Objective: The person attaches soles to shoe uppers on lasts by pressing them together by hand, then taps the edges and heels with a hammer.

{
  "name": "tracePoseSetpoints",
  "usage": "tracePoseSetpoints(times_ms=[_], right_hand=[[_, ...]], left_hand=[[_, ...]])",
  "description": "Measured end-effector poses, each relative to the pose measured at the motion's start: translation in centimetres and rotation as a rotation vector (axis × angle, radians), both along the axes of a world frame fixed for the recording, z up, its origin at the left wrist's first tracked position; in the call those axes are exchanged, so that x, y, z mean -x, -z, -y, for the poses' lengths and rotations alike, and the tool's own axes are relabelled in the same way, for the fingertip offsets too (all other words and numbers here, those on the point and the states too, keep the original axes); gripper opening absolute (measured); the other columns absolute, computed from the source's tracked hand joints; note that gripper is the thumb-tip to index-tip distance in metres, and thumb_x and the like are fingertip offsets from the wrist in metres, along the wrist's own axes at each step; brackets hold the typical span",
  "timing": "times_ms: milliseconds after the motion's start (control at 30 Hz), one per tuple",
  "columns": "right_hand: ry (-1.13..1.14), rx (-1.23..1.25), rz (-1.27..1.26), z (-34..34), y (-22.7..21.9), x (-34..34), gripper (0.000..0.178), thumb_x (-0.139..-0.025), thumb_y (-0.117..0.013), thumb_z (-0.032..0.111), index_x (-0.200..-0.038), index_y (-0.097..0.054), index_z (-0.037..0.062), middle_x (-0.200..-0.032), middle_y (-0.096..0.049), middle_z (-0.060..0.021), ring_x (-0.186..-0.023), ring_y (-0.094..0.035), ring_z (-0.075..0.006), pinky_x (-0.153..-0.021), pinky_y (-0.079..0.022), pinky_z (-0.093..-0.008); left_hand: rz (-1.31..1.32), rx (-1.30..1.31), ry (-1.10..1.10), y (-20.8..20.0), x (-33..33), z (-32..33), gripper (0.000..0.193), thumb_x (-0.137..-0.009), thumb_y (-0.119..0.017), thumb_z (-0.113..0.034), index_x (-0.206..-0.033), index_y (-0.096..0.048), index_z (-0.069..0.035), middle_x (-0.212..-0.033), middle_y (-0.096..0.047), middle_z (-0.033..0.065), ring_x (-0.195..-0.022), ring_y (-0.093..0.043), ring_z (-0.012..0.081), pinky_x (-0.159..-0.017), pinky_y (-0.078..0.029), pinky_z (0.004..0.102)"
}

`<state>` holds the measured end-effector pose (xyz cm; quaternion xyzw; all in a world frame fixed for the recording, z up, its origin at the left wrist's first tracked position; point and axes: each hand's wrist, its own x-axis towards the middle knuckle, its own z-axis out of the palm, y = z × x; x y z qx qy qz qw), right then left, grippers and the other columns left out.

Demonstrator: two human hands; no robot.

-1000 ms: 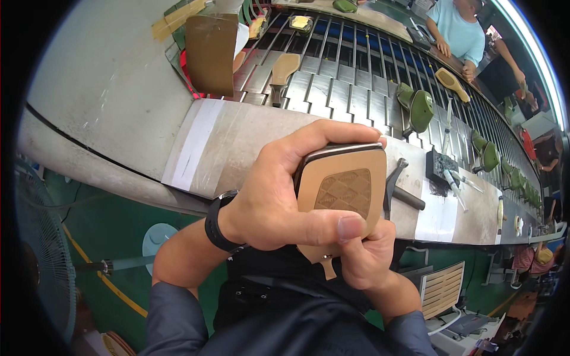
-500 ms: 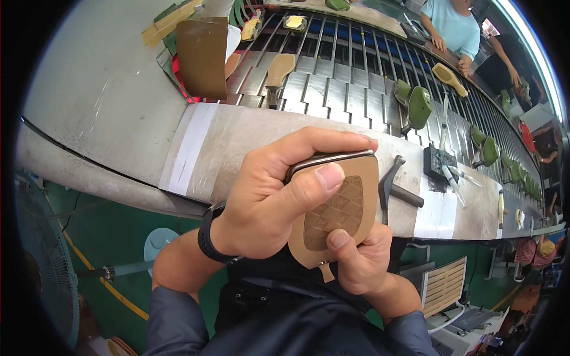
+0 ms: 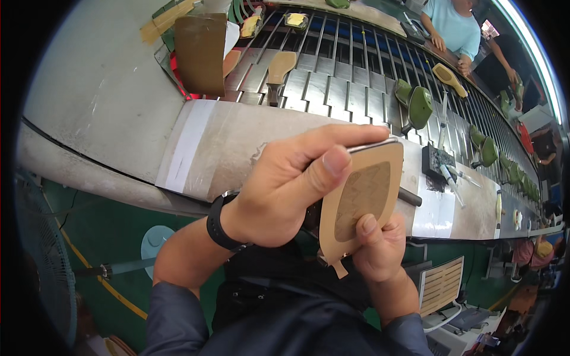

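Both hands hold a tan shoe sole with a textured darker panel, in front of my body over the bench's near edge. My left hand grips it at the upper left, its fingers stretched along the top edge and its thumb by the face. My right hand clasps the lower right, with the thumb pressed on the patterned panel. A short tan tab hangs from the lower end. The sole stands tilted, its face turned partly to the right; what lies behind it is hidden.
Behind the bench runs a slatted metal conveyor with a tan sole and green shoe lasts. A dark tool handle and a black block with syringes lie right. Across stands a person.
The sole has shifted right and turned so that its face looks narrower. Both hands have moved right with it, and the sole now covers the hammer-like tool's head.
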<state>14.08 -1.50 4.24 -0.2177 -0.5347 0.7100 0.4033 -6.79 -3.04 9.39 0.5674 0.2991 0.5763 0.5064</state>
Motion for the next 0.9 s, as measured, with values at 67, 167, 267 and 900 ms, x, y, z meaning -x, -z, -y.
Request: tracePoseSetpoints(times_ms=[67, 167, 267, 900], right_hand=[[0.003, -0.006, 0.034, -0.6, 0.0, -0.4, 0.039, -0.107, -0.062, 0.029, -0.119, -0.068, -0.0077, -0.109, -0.076, -0.017, -0.095, -0.075, -0.0225, -0.081, -0.062, -0.0333], [-0.067, 0.033, 0.061, -1.8, -0.6, -0.3, 0.046, -0.108, -0.058, 0.031, -0.126, -0.061, -0.0111, -0.109, -0.075, -0.0206, -0.087, -0.077, -0.0263, -0.075, -0.065, -0.0359], [0.024, 0.036, 0.028, -2.7, -0.5, 0.0, 0.049, -0.109, -0.054, 0.032, -0.13, -0.058, -0.0123, -0.108, -0.074, -0.0229, -0.084, -0.078, -0.0293, -0.073, -0.068, -0.04], [0.026, -0.533, 0.249, 1.2, -1.1, 0.5, 0.032, -0.107, -0.059, 0.022, -0.084, -0.064, -0.0008, -0.061, -0.058, -0.0068, -0.05, -0.054, -0.0171, -0.049, -0.043, -0.033]], left_hand=[[-0.033, -0.026, -0.053, 0.0, -0.1, -1.0, 0.067, -0.113, -0.041, -0.047, -0.145, -0.052, 0.011, -0.146, -0.06, 0.0227, -0.134, -0.06, 0.0272, -0.115, -0.045, 0.0384], [0.163, 0.052, 0.125, 0.2, 0.7, -3.0, 0.07, -0.112, -0.042, -0.049, -0.148, -0.05, 0.01, -0.144, -0.062, 0.0196, -0.13, -0.062, 0.0224, -0.111, -0.047, 0.0341], [-0.053, -0.101, 0.0, 0.4, 0.7, -3.4, 0.064, -0.112, -0.047, -0.045, -0.149, -0.051, 0.008, -0.14, -0.066, 0.0162, -0.127, -0.064, 0.0189, -0.109, -0.049, 0.0324], [-0.09, -0.127, -0.213, -0.6, 1.3, 3.5, 0.052, -0.103, -0.068, -0.035, -0.133, -0.058, 0.007, -0.134, -0.064, 0.0347, -0.124, -0.066, 0.0385, -0.109, -0.052, 0.047]])
